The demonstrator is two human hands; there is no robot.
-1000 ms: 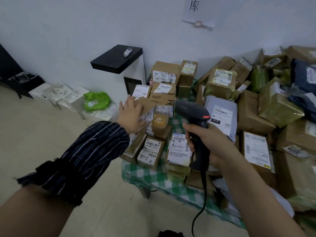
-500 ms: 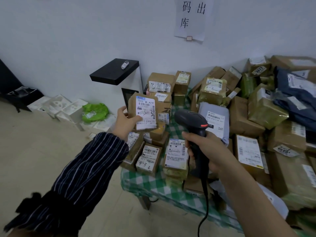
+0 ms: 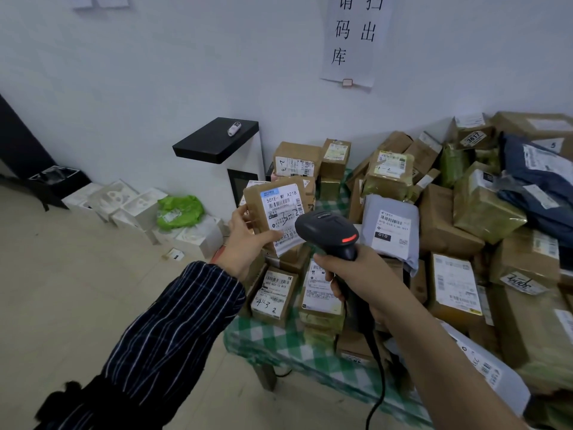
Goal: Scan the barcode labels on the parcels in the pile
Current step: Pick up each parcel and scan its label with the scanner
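My left hand (image 3: 248,235) grips a small brown parcel (image 3: 274,212) lifted above the pile, its white barcode label facing me. My right hand (image 3: 356,274) holds a black corded barcode scanner (image 3: 328,231) by the handle. The scanner's head sits just right of the label and covers its lower right corner; a red light glows on its side. Below them a pile of brown parcels (image 3: 449,225) with white labels covers a table with a green checked cloth (image 3: 279,339).
A grey mailer bag (image 3: 390,228) lies just right of the scanner. A black-topped white stand (image 3: 217,141) is against the wall on the left. White foam boxes (image 3: 124,203) and a green bag (image 3: 179,209) lie on the floor.
My left hand took the small parcel from the pile, raised it and turned its label toward me. The scanner rose up beside the label. The camera tilted upward.
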